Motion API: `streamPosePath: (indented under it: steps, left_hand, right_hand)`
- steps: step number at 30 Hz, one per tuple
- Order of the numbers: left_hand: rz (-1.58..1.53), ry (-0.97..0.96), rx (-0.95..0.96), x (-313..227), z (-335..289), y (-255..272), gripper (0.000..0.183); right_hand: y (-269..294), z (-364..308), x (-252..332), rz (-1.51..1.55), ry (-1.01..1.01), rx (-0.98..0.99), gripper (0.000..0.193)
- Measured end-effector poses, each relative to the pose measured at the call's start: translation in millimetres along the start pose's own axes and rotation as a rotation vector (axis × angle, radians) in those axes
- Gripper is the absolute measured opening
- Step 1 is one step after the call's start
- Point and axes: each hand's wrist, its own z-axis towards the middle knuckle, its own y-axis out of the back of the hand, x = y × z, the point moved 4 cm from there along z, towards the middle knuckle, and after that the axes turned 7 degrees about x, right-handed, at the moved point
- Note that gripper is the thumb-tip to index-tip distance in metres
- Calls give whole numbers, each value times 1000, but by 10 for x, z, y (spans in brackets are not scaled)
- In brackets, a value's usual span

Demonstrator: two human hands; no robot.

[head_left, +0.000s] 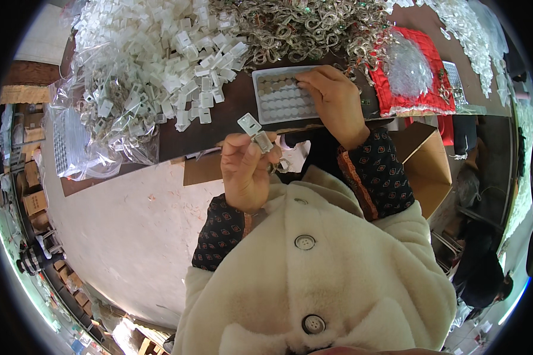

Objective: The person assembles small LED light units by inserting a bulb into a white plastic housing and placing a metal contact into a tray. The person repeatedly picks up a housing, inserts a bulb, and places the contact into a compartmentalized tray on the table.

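Note:
My left hand (pixel 246 174) pinches a small white plastic case (pixel 263 141), whose hinged lid (pixel 249 124) stands open beyond the fingertips. A little coil of thin wire (pixel 282 165) hangs beside that hand's fingers. My right hand (pixel 337 103) reaches over a pale plastic tray (pixel 259 89) at the table's edge. Its fingers are bent and drawn together, their tips down at the tray's upper rows; what lies between them is hidden. Rows of round, flat discs like button cells (pixel 287 103) fill the tray, the upper rows duller grey than the lower.
A large heap of white plastic cases (pixel 160 53) covers the table's left, partly in clear film. Tangled wire coils (pixel 302 29) lie behind the tray. To the right, clear plastic bags (pixel 405 68) rest on red cloth (pixel 397 106). Below stands an open cardboard box (pixel 426 168).

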Motion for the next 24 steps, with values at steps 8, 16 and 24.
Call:
streamPosePath:
  steps: [8,16,24]
  left_hand:
    - [-26,10,30,-2,42,6,15]
    - [42,-52,32,-24,28,-23,20]
    - [110,-65,21,-31,-9,-65,19]
  right_hand:
    - [-23,25,51,-27,-14,111,13]
    - [144,-128,610,283,199,127,17]
    - [172,-297,905,223,278,171,25]
